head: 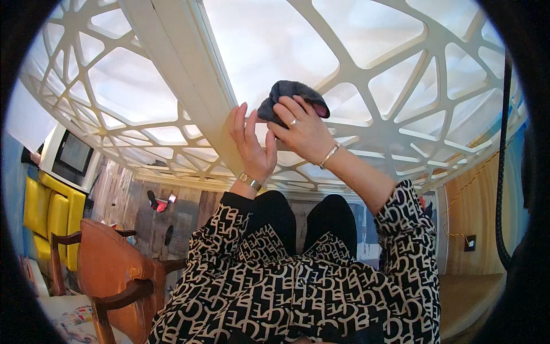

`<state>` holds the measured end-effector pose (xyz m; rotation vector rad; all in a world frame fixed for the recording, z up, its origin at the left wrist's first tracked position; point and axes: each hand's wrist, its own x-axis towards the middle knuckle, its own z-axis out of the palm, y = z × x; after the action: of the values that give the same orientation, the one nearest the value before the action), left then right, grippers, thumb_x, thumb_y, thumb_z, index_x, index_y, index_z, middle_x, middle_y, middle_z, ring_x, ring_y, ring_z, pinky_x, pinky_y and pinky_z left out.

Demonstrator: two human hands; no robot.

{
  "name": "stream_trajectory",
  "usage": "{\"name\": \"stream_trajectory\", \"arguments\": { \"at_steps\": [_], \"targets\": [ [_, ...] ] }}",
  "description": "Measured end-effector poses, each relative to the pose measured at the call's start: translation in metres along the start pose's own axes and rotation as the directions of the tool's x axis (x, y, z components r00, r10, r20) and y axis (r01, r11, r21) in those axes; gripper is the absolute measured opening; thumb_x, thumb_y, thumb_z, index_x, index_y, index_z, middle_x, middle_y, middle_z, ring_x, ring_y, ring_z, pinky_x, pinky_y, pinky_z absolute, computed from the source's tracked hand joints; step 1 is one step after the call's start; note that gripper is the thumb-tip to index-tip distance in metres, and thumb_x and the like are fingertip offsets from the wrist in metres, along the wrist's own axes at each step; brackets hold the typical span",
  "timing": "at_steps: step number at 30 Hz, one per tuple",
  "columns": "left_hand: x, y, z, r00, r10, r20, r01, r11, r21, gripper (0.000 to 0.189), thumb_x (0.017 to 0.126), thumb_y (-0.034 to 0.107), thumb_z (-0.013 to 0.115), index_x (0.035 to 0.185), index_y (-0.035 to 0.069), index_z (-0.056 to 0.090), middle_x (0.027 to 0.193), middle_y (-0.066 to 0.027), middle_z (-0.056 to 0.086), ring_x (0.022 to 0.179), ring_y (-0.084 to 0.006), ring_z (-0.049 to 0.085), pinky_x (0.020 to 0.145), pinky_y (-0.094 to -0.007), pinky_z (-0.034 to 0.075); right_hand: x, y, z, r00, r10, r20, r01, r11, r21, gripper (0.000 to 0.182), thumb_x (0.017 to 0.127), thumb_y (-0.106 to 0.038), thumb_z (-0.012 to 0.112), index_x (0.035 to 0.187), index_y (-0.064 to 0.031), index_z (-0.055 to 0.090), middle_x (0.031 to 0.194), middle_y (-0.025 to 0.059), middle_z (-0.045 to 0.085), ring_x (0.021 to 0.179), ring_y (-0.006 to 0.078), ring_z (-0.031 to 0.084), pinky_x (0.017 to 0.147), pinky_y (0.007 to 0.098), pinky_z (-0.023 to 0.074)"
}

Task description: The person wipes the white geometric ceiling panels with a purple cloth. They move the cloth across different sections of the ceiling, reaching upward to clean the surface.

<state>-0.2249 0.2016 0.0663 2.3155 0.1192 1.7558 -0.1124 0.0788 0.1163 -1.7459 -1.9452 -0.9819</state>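
A dark grey cloth (pixel 288 89) is bunched under the fingers of my right hand (pixel 304 131), against the white cut-out lattice panel (pixel 363 81). A pinkish patch shows at the cloth's right end. My left hand (pixel 254 150) is raised beside it with its fingers apart and nothing in them. Its fingertips are near the cream upright post (pixel 189 81); whether they touch the post or the cloth's edge, I cannot tell. Pale, bright material shows through the lattice openings.
An orange-brown armchair (pixel 111 258) with wooden arms stands at lower left. Beyond it are a yellow seat (pixel 56 215) and a white-framed dark panel (pixel 72 152). On the right, a black cable (pixel 502 172) hangs before a wood-grain wall (pixel 472 223) with a socket (pixel 470 243).
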Motion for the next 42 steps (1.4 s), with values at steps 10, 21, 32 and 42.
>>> {"name": "stream_trajectory", "arguments": {
  "at_steps": [10,21,32,42],
  "targets": [
    [0.025,0.025,0.029,0.98,0.005,0.201,0.036,0.98,-0.196,0.071,0.086,0.02,0.063,0.147,0.001,0.032,0.148,-0.0235,0.037,0.137,-0.0404,0.036,0.115,-0.0519,0.026,0.066,0.052,-0.095,0.867,-0.252,-0.431,0.054,0.905,-0.421,0.032,0.076,-0.021,0.07,0.107,-0.0293,0.067,0.127,0.0024,0.051,0.118,0.0213,0.048,0.091,0.0382,0.0365],
    [0.057,0.033,0.079,0.963,-0.167,0.212,0.234,0.91,-0.343,0.022,0.097,0.024,0.059,0.105,0.003,0.059,0.084,-0.0192,0.06,0.069,-0.0354,0.058,0.062,-0.0433,0.047,0.136,0.068,-0.111,0.84,-0.327,-0.432,0.067,0.854,-0.516,0.034,0.075,-0.021,0.07,0.106,-0.0326,0.065,0.124,-0.0023,0.052,0.119,0.0201,0.048,0.091,0.0394,0.0384],
    [0.057,0.047,0.081,0.959,-0.11,0.262,0.187,0.939,-0.29,0.033,0.094,0.02,0.06,0.117,-0.003,0.054,0.095,-0.0183,0.059,0.075,-0.0312,0.058,0.068,-0.0393,0.049,-0.069,0.103,-0.149,0.846,0.074,-0.527,-0.365,0.802,-0.473,0.031,0.067,-0.011,0.073,0.095,-0.0248,0.073,0.119,0.0059,0.059,0.109,0.03,0.055,0.091,0.0416,0.0439],
    [0.036,0.08,0.07,0.968,0.18,0.172,-0.177,0.984,-0.032,0.073,0.081,0.014,0.067,0.145,0.0,0.034,0.148,-0.0239,0.033,0.137,-0.0437,0.028,0.111,-0.0561,0.024,-0.078,0.086,-0.11,0.742,0.237,-0.628,-0.514,0.802,-0.304,0.028,0.068,-0.016,0.077,0.094,-0.026,0.074,0.121,0.0051,0.055,0.117,0.0286,0.048,0.092,0.0418,0.0385]
  ]
}}
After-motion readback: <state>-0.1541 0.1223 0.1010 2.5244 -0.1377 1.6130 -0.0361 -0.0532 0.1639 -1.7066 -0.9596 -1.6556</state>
